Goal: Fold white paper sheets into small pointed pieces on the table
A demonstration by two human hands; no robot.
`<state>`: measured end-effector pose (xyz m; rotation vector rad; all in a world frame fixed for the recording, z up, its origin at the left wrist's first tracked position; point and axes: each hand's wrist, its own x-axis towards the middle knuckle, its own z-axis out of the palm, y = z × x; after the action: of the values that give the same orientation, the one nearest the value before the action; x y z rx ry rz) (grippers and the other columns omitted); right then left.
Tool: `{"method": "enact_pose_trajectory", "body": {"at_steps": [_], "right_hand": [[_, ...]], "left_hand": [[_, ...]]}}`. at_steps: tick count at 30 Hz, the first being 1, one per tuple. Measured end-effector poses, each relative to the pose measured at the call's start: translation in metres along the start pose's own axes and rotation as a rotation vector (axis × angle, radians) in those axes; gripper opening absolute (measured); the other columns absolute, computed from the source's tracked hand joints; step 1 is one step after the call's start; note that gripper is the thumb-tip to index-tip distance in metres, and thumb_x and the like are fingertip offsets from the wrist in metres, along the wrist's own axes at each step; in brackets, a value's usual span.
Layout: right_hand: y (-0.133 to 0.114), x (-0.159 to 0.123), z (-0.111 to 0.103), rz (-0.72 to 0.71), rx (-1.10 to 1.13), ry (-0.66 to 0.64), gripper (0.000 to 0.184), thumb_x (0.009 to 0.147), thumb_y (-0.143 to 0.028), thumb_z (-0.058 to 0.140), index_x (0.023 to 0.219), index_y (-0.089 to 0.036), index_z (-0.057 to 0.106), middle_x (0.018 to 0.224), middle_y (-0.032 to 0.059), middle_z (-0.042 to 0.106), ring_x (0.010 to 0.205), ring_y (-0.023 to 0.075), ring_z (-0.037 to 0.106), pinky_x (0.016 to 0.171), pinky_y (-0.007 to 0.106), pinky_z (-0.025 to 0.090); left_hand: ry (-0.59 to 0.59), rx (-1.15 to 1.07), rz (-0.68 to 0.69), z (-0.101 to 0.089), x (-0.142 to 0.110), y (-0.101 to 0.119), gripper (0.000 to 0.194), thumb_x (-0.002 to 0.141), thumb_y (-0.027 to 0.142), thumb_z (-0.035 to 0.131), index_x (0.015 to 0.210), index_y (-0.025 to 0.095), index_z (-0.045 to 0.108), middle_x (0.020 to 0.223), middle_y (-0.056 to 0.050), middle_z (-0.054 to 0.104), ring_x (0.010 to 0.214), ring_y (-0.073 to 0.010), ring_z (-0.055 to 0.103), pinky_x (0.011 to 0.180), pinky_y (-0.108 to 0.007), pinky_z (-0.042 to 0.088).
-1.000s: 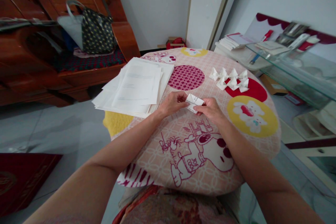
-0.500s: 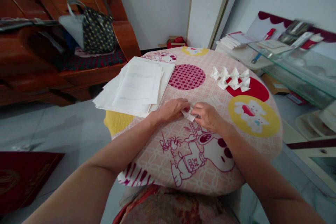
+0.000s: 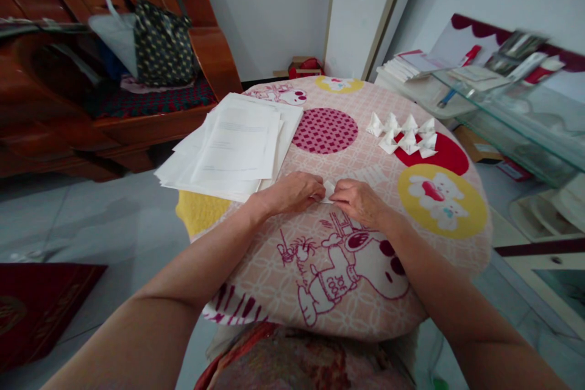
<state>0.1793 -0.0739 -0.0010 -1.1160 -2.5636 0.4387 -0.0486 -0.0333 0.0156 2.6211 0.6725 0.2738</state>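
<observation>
Between my hands, low over the near middle of the round table, is a small piece of folded white paper [image 3: 328, 192]. My left hand [image 3: 299, 191] pinches its left side, fingers curled. From the other side my right hand [image 3: 359, 200] grips the right edge between thumb and fingertips. The fingers cover part of the paper, so its full shape is hidden. Several folded white paper pieces [image 3: 408, 142] with pointed tips stand in two rows to the right. Left of my hands lies a loose stack of white paper sheets [image 3: 237, 146], some with faint print.
A patterned tablecloth [image 3: 269, 280] covers the table. At right is a glass shelf [image 3: 516, 100] holding cups and papers. A wooden bench [image 3: 150, 119] with a dotted bag [image 3: 163, 42] stands at left, and a red bag [image 3: 41, 311] rests on the floor.
The small paper has turned and lies more level between my fingers. My right hand has shifted slightly left, and both hands still hold the paper. The camera view has moved a little.
</observation>
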Motion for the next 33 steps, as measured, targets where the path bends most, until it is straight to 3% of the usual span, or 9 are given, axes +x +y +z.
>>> {"method": "enact_pose_trajectory", "body": {"at_steps": [6,14,24,33], "right_hand": [[0.005,-0.002,-0.011,0.108,0.155,0.019,0.017,0.087,-0.012,0.066,0.078,-0.019,0.078,0.083,0.0051,0.066,0.075,0.0165,0.060,0.073,0.030,0.045],[0.007,0.006,-0.014,0.314,0.293,0.090,0.012,0.077,-0.018,0.071,0.065,-0.019,0.074,0.068,0.0012,0.064,0.066,0.0151,0.057,0.064,0.028,0.040],[0.013,0.010,-0.013,0.453,0.253,0.080,0.016,0.077,-0.023,0.070,0.062,-0.017,0.071,0.057,-0.0012,0.061,0.057,0.0125,0.052,0.057,0.026,0.034],[0.008,0.017,-0.020,0.616,0.291,0.001,0.021,0.074,-0.021,0.069,0.054,-0.018,0.063,0.048,-0.0026,0.055,0.048,0.0108,0.047,0.050,0.025,0.033]], "left_hand": [[0.026,0.067,-0.099,0.002,0.004,0.012,0.009,0.084,0.017,0.064,0.083,0.017,0.073,0.085,-0.007,0.067,0.075,-0.0172,0.060,0.070,-0.029,0.041],[0.138,-0.107,-0.287,0.011,0.013,-0.008,0.011,0.078,0.019,0.063,0.076,0.019,0.075,0.071,-0.002,0.069,0.068,-0.0154,0.056,0.065,-0.027,0.035],[0.115,-0.186,-0.451,0.004,0.018,-0.008,0.023,0.076,0.021,0.067,0.054,0.018,0.066,0.044,0.004,0.047,0.052,-0.0109,0.041,0.059,-0.028,0.026],[0.133,-0.179,-0.512,0.006,0.022,-0.010,0.019,0.074,0.024,0.072,0.055,0.019,0.069,0.048,0.002,0.057,0.054,-0.0124,0.047,0.059,-0.028,0.030]]}}
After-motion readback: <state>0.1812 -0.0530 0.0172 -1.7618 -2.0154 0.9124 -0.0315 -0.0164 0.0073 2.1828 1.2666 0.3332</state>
